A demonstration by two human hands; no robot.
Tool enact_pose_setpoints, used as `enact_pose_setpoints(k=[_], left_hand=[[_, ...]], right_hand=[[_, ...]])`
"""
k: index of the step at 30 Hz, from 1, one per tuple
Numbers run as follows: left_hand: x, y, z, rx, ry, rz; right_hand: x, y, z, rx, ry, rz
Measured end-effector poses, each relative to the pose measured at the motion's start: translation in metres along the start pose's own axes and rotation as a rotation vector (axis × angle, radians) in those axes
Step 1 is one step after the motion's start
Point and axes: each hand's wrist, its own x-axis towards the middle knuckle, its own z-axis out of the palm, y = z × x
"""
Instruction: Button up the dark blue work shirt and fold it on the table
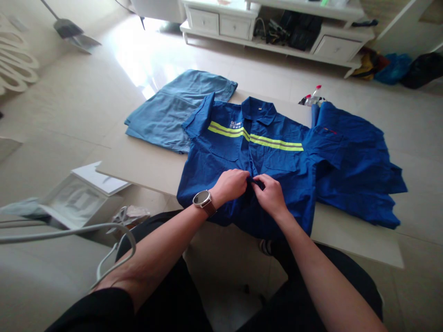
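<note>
A dark blue work shirt (242, 157) lay front-up on a low, pale table (145, 166), its hem hanging over the near edge toward the person's knees. The left hand (231, 183) and the right hand (270, 193) met at the shirt's front opening, low on the chest, both pinching the fabric there with fingers curled; what exactly lay between the fingertips could not be told. A watch (203, 199) sat on the left wrist. A yellow reflective stripe (256, 137) ran across the chest, and a small pale emblem with writing sat just above it on the left of the picture, too small to read. A lighter blue garment (173, 110) lay spread beside the shirt, overhanging the table's far left edge, and another dark blue garment (356, 166) lay bunched against the shirt's other side, spilling past the right edge. Bare tabletop showed at the near left and near right corners. A small bottle (315, 92) stood at the far edge. Open tiled floor (86, 101) stretched around the table, with a white cabinet (277, 27) well behind.
</note>
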Motion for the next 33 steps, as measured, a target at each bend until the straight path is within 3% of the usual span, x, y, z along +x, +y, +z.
enact_pose_setpoints(k=[19, 33], left_hand=[[0.003, -0.002, 0.004, -0.057, 0.023, 0.047], [-0.001, 0.003, -0.003, -0.028, -0.048, 0.031]], right_hand=[[0.002, 0.006, 0.001, 0.109, 0.043, 0.086], [0.006, 0.003, -0.004, -0.006, 0.152, 0.152]])
